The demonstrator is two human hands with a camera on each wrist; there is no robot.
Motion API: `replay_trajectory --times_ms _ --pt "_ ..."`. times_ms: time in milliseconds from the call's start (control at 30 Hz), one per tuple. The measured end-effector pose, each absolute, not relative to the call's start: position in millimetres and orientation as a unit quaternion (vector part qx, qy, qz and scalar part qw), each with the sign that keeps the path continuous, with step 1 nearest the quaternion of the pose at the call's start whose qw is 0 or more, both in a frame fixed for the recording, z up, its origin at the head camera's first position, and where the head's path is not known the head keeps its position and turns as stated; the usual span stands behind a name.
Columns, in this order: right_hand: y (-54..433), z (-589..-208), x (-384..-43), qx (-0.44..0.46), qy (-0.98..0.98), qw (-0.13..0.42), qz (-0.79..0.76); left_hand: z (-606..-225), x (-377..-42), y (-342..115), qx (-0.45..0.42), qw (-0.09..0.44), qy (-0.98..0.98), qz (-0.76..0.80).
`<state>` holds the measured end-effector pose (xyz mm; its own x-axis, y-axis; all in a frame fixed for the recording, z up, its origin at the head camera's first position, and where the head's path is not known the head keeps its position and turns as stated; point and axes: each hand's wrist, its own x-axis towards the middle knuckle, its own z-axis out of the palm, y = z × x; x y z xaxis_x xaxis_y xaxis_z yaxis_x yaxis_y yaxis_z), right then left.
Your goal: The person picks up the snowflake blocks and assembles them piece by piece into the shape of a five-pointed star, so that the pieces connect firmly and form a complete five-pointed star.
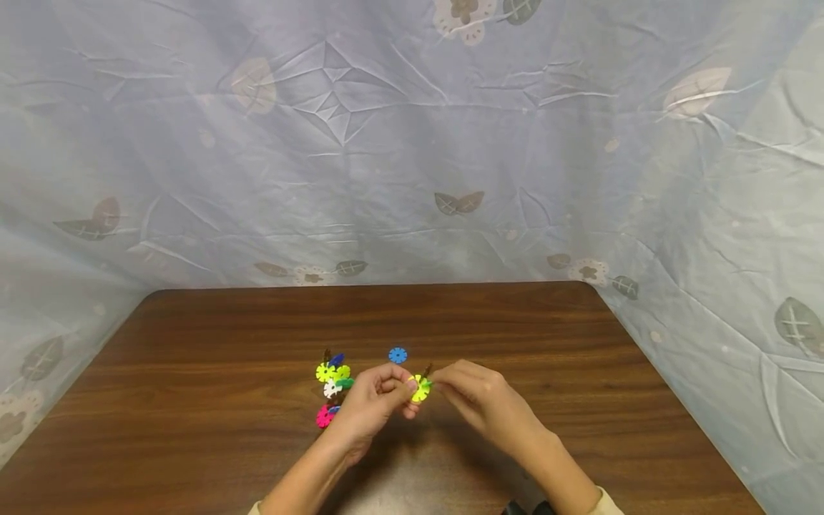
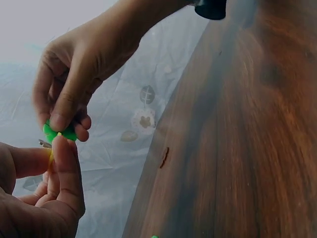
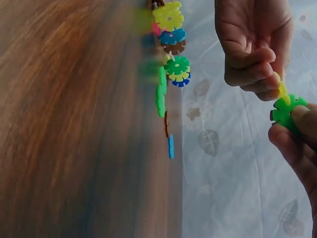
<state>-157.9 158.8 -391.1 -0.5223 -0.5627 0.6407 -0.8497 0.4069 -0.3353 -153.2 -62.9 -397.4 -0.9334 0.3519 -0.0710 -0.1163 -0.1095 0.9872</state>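
Between the thumb and fingers of my left hand (image 1: 376, 397) is a yellow notched plastic disc (image 1: 420, 388), pinched at its edge. My right hand (image 1: 492, 404) pinches a green notched disc (image 3: 285, 115) that meets the yellow one edge-on, as both wrist views show. A brown disc (image 1: 428, 370) sticks up beside them in the head view, largely hidden by the pieces and fingers. The two hands face each other just above the table, fingertips close together. A loose blue disc (image 1: 398, 355) lies flat on the table beyond them.
Left of the hands a joined group of notched discs stands on the brown wooden table (image 1: 225, 357), among them a white disc (image 1: 332, 388) and a pink disc (image 1: 325, 416). Patterned cloth (image 1: 399, 143) hangs behind the table. A black object (image 1: 528, 508) shows at the near edge.
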Motion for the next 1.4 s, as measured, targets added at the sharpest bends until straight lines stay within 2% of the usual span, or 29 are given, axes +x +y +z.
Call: replay_trajectory --times_ms 133,233,333,433,500,767,967,1200,1400 --pt "169.7 -388.6 -167.0 0.386 -0.826 0.176 0.372 -396.4 -153.9 -66.8 0.083 0.151 0.659 0.733" --pt "191.2 -392.8 -180.8 0.277 -0.879 0.144 0.361 -396.0 -154.0 -71.0 0.075 0.151 0.663 0.729" --pt "212.9 -406.8 -197.9 0.186 -0.923 0.075 0.328 -397.6 -154.1 -75.4 0.077 0.161 0.651 0.738" --pt "222.5 -422.6 -209.6 0.146 -0.94 0.002 0.308 -399.6 -154.1 -77.8 0.085 0.178 0.623 0.757" --pt "222.2 -429.1 -212.9 0.135 -0.943 -0.022 0.304 -400.3 -154.0 -78.1 0.088 0.188 0.604 0.77" --pt "217.4 -431.3 -215.2 0.114 -0.943 -0.038 0.309 -399.4 -155.1 -75.2 0.084 0.199 0.573 0.791" --pt "216.2 -429.0 -215.9 0.134 -0.921 -0.038 0.364 -401.4 -154.2 -75.6 0.083 0.205 0.584 0.781" --pt "197.3 -400.8 -201.5 0.185 -0.845 -0.026 0.502 -402.8 -152.4 -72.0 0.073 0.222 0.562 0.793" --pt "175.3 -383.3 -184.3 0.185 -0.759 -0.066 0.621 -404.1 -151.6 -69.0 0.074 0.217 0.57 0.789"
